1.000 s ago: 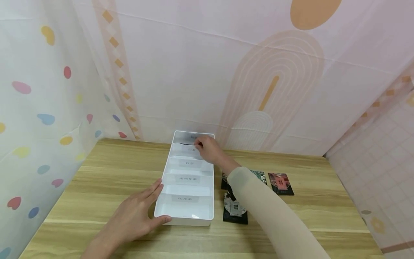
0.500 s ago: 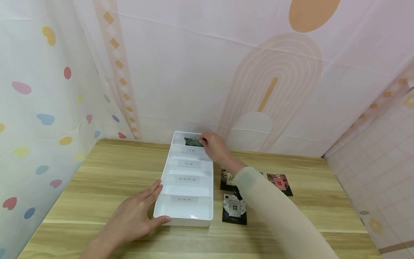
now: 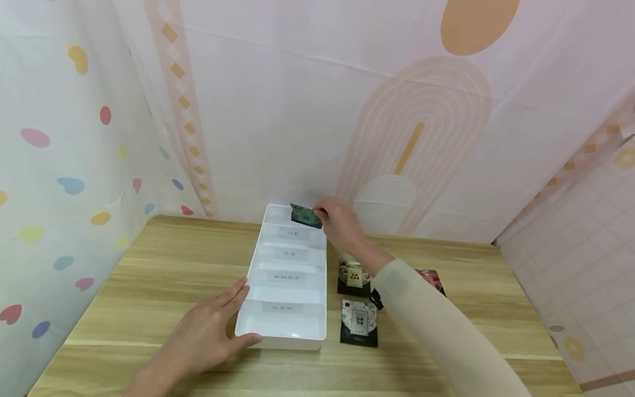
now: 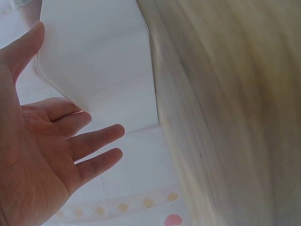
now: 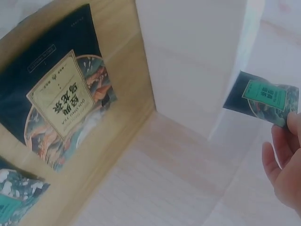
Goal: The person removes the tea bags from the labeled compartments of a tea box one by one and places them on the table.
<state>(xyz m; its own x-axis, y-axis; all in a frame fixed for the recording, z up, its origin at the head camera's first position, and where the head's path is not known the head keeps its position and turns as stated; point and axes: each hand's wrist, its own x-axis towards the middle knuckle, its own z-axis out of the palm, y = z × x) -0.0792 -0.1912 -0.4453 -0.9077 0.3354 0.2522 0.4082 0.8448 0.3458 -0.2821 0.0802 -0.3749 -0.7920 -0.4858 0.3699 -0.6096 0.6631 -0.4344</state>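
My right hand (image 3: 339,223) pinches a small dark tea bag sachet with a green label (image 5: 265,94) by one edge. In the head view the sachet tilts over the far compartment of a long white divided box (image 3: 285,325). The box has several compartments with printed labels on their dividers. My left hand (image 3: 203,328) rests against the box's near left corner, its thumb on the front and fingers along the left side. The left wrist view shows these fingers (image 4: 96,141) mostly straight and spread, some touching the box.
Right of the box lie an oolong tea sachet (image 3: 354,278), a grey-white sachet (image 3: 359,322) and a red sachet (image 3: 431,278), partly behind the right sleeve. A green-labelled sachet (image 5: 14,197) shows in the right wrist view. A patterned curtain (image 3: 297,110) hangs behind the wooden table (image 3: 188,259).
The right hand has lifted the green-labelled sachet up out of the far compartment and slightly right, so its face now shows. The left hand has stayed on the box corner.
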